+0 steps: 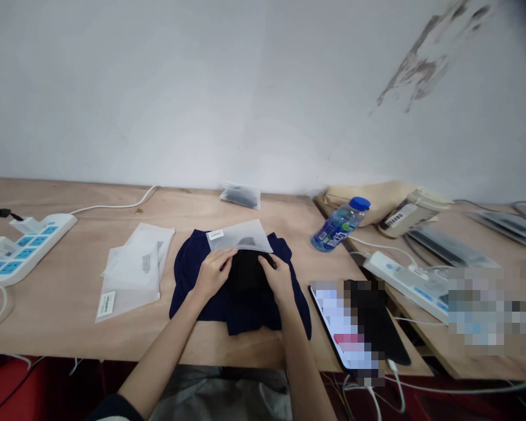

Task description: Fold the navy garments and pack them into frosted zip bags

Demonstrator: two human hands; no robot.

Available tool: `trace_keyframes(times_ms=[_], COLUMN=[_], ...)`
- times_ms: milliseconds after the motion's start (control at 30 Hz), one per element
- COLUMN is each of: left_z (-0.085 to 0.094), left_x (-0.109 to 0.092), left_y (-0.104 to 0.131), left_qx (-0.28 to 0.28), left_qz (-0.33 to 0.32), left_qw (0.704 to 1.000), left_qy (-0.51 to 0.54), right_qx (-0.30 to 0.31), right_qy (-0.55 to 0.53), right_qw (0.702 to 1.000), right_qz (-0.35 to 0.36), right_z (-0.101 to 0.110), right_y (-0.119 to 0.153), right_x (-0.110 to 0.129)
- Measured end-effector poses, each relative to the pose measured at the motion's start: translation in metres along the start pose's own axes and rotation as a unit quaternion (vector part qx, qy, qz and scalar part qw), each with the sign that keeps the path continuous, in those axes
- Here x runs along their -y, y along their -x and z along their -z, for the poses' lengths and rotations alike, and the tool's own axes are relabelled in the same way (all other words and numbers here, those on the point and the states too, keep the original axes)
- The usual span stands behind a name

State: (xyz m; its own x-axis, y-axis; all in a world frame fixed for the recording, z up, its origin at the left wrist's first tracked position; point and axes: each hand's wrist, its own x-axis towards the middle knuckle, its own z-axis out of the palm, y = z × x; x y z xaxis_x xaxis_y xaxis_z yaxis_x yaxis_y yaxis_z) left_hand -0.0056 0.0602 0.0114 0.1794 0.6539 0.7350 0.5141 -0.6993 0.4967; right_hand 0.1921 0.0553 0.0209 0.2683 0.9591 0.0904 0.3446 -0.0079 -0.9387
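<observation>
A dark navy cloth (pixel 263 313) lies bunched on the wooden table. On top of it is a folded black cloth (pixel 246 278), its far end at the mouth of a frosted plastic bag (pixel 241 234) with a small white label. My left hand (pixel 213 272) is closed on the near left edge of the bag. At the right corner of the bag my right hand (pixel 276 275) pinches the black cloth and the bag's edge. The tip of the black cloth shows dimly through the plastic.
Flat frosted bags (pixel 134 269) and a power strip (pixel 35 248) are on the left. A small filled bag (pixel 241 196) sits near the wall. A blue-capped bottle (pixel 339 225), a coffee cup (pixel 409 213), a phone (pixel 342 324) and another power strip (pixel 405 286) are on the right.
</observation>
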Motion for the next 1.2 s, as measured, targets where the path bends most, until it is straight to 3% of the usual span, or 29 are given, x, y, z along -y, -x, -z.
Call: trace_keyframes(times_ms=[200, 333, 533, 633, 767, 867, 1067, 1200], left_z=[0.001, 0.002, 0.005, 0.007, 0.009, 0.009, 0.011, 0.019], left_x=[-0.002, -0.003, -0.003, -0.005, -0.006, -0.009, -0.018, -0.030], left_y=[0.003, 0.003, -0.002, -0.003, -0.002, -0.002, -0.007, -0.016], left_qx=[-0.018, -0.029, 0.014, 0.041, 0.094, 0.103, 0.068, 0.103], left_qz=[0.018, 0.047, 0.047, 0.061, 0.069, 0.073, 0.071, 0.038], left_qw=[1.000, 0.998, 0.999, 0.997, 0.991, 0.988, 0.990, 0.992], left_qy=[-0.004, -0.015, -0.018, 0.009, 0.066, 0.087, 0.101, 0.055], right_qx=[0.075, 0.108, 0.151, 0.150, 0.103, 0.089, 0.153, 0.160], right_qy=[-0.084, -0.183, -0.289, -0.284, -0.204, -0.184, -0.315, -0.350], right_qw=[0.994, 0.977, 0.941, 0.944, 0.973, 0.979, 0.935, 0.920], right_qz=[0.013, -0.028, -0.090, -0.081, -0.020, 0.008, -0.059, -0.075], right_z=[0.004, 0.005, 0.004, 0.003, 0.002, 0.003, 0.009, 0.009], right_y=[0.007, 0.010, 0.011, 0.009, 0.005, 0.005, 0.014, 0.017], right_x=[0.005, 0.007, 0.013, 0.016, 0.024, 0.036, 0.057, 0.058])
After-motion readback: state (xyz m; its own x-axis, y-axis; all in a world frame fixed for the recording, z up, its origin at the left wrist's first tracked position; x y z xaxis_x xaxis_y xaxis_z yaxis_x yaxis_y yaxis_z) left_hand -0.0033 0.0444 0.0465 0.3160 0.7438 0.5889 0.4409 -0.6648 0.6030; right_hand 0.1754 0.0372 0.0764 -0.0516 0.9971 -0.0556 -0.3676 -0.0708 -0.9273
